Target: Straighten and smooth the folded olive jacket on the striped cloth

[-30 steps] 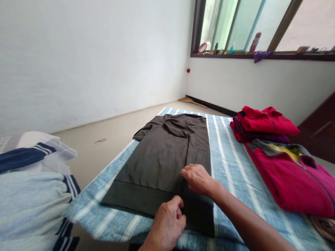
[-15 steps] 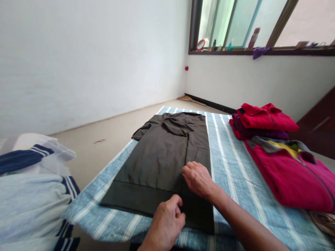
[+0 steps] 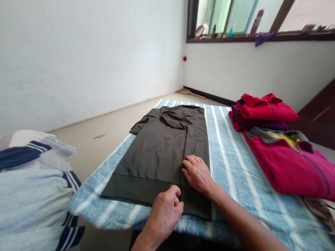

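Observation:
A dark olive jacket (image 3: pixel 154 153) lies spread on a striped cloth, its long front edge running toward me and a sleeve bunched on its upper part. My left hand (image 3: pixel 166 211) is closed at the near hem band, thumb and curled fingers pinching the fabric by the front edge. Just above and to the right, my right hand (image 3: pixel 197 174) has its fingers bent and the thumb close to them on the same front edge. The fingertips of both hands are partly hidden.
Blue-and-white striped cloth (image 3: pixel 227 160) covers the table. On the right sit a folded pink jacket (image 3: pixel 288 167) and a stack of red and purple clothes (image 3: pixel 267 108). Pale garments with navy cuffs (image 3: pixel 31 195) are at the left. A windowsill (image 3: pixel 235 39) holds small items.
The view has tilted down slightly, so most things sit higher in the picture. Both hands stay at the jacket's front edge; the right fingers look a little flatter.

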Action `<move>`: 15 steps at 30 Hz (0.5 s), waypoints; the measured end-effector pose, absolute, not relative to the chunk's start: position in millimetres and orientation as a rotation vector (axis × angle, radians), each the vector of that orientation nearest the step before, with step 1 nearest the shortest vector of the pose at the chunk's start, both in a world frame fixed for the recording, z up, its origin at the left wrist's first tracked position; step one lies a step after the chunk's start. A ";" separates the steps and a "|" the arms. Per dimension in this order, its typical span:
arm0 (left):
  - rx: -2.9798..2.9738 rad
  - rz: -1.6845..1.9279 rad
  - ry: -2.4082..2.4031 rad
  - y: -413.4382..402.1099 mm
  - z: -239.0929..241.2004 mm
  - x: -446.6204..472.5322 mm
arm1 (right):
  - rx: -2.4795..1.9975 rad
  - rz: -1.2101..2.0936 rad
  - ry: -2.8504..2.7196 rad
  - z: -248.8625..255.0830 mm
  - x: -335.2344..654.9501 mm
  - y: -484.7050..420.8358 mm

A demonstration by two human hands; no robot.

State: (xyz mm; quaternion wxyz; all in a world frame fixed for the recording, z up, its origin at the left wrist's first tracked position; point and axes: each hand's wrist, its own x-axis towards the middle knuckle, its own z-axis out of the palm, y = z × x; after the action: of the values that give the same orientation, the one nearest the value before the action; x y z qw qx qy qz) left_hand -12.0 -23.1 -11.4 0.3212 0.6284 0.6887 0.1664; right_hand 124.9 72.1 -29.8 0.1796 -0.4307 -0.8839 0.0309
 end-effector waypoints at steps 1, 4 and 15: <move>1.649 0.433 1.810 -23.3 -10.5 -11.6 | -1.220 0.095 -2.483 -30.0 125.5 69.8; 1.648 0.433 1.804 -23.5 -9.4 -10.9 | -1.221 0.112 -2.462 -34.3 125.6 60.3; 1.708 0.434 1.873 -34.9 -11.2 -7.8 | -1.256 0.068 -2.468 -51.4 117.5 46.2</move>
State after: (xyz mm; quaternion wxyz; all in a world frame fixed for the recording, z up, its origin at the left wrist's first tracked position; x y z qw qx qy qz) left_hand -7.8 -34.9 -11.2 0.2809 0.6374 0.6989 0.1621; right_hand 117.5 46.2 -51.4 0.1847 -0.4456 -0.8756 0.0240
